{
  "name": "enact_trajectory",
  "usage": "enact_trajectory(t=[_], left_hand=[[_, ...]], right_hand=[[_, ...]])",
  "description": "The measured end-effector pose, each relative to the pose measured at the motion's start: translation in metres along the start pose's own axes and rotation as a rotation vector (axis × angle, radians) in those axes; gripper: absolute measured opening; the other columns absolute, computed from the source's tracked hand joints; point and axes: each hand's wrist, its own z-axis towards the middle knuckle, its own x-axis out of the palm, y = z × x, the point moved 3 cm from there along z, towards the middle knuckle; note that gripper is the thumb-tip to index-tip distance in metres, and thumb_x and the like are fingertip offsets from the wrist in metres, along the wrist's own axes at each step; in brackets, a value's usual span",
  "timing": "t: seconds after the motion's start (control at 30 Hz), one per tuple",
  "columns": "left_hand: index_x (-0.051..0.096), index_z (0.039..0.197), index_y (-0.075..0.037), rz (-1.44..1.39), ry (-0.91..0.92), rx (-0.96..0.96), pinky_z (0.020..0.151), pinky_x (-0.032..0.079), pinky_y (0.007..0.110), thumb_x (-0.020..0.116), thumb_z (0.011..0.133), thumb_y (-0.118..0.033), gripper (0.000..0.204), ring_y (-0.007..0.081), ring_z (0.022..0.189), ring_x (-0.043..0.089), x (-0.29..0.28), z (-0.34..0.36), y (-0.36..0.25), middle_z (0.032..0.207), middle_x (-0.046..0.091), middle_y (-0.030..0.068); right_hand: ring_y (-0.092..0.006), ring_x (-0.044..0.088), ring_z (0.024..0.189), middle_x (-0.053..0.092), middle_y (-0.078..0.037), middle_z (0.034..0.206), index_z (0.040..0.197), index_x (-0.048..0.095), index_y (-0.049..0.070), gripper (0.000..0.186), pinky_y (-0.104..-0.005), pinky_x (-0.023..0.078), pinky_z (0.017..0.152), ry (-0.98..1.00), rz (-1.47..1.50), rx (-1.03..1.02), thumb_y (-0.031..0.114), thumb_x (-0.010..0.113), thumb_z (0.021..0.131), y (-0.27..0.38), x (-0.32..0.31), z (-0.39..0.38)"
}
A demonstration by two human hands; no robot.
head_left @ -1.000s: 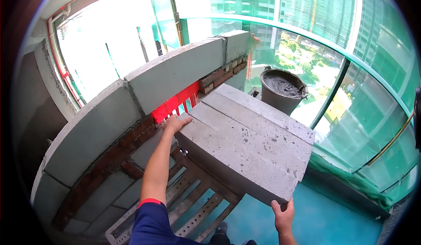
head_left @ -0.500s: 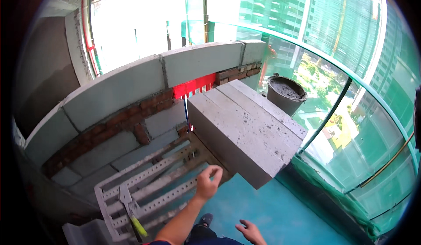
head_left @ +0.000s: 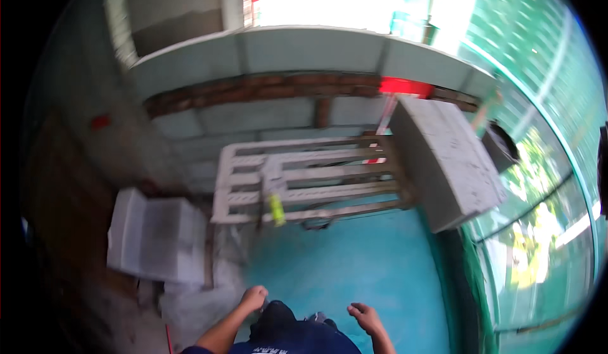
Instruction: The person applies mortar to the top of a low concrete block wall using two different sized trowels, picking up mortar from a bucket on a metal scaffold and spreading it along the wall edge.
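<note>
My left hand [head_left: 254, 297] hangs low in front of me with its fingers curled in and nothing visible in it. To its right, my right hand [head_left: 365, 318] is held above the blue-green floor, fingers loosely bent and apart from the thumb, holding nothing. Ahead stands a slatted metal work platform [head_left: 310, 195] with perforated bars. A tool with a flat grey head and a yellow-green handle [head_left: 277, 209] lies on it. Large grey blocks [head_left: 443, 157] are stacked at the platform's right end. Neither hand touches any of these.
A low wall of grey blocks [head_left: 310, 53] with a brick course [head_left: 266, 88] runs behind the platform. Pale blocks [head_left: 158, 233] lie at the left. A dark bucket [head_left: 500, 145] stands beyond the stack, near green netting [head_left: 538, 290] and a railing along the right.
My view has swung left, so the platform and block stack sit further right. My left hand has drawn back from beside the stack toward my body. The right hand remains low.
</note>
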Motion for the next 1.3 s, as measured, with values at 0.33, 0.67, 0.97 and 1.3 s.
enact_trajectory(t=[0.33, 0.67, 0.97, 1.3], left_hand=[[0.066, 0.082, -0.003, -0.408, -0.358, -0.522, 0.062, 0.049, 0.043, 0.057, 0.084, -0.026, 0.025, 0.0281, 0.065, 0.064, -0.044, -0.159, 0.265, 0.071, 0.064, 0.0169], [0.066, 0.066, -0.008, -0.348, -0.501, -0.995, 0.056, 0.049, 0.037, 0.064, 0.073, -0.016, 0.011, 0.0231, 0.059, 0.062, -0.074, -0.361, 0.502, 0.067, 0.064, 0.0117], [0.057, 0.078, -0.011, -1.388, -1.068, -1.242, 0.042, 0.028, 0.024, 0.065, 0.082, -0.027, 0.018, 0.0077, 0.049, 0.040, -0.218, -0.259, 0.544, 0.062, 0.046, -0.0043], [0.058, 0.100, 0.011, -0.541, -1.249, -1.342, 0.077, 0.043, 0.047, 0.046, 0.092, -0.055, 0.067, 0.0421, 0.090, 0.058, -0.423, -0.130, 0.754, 0.093, 0.061, 0.0287]], right_hand=[[-0.0205, 0.063, 0.088, 0.068, -0.013, 0.096, 0.113, 0.062, 0.000, 0.042, -0.0323, 0.048, 0.077, 0.322, -0.409, -0.216, 0.033, 0.062, 0.086, 0.156, 0.197, 0.038], [-0.0292, 0.064, 0.100, 0.065, -0.019, 0.109, 0.118, 0.058, 0.000, 0.047, -0.0346, 0.049, 0.086, 0.723, -0.578, -0.408, 0.032, 0.066, 0.085, 0.310, 0.448, 0.076], [-0.0201, 0.061, 0.085, 0.064, -0.012, 0.098, 0.131, 0.045, -0.001, 0.066, -0.0327, 0.048, 0.069, 0.739, -0.557, -0.247, 0.036, 0.069, 0.082, 0.458, 0.648, 0.287], [-0.0368, 0.044, 0.126, 0.042, -0.028, 0.136, 0.137, 0.034, -0.006, 0.095, -0.0412, 0.038, 0.102, 0.512, -0.961, -0.724, 0.054, 0.070, 0.073, 0.645, 1.020, 0.466]])
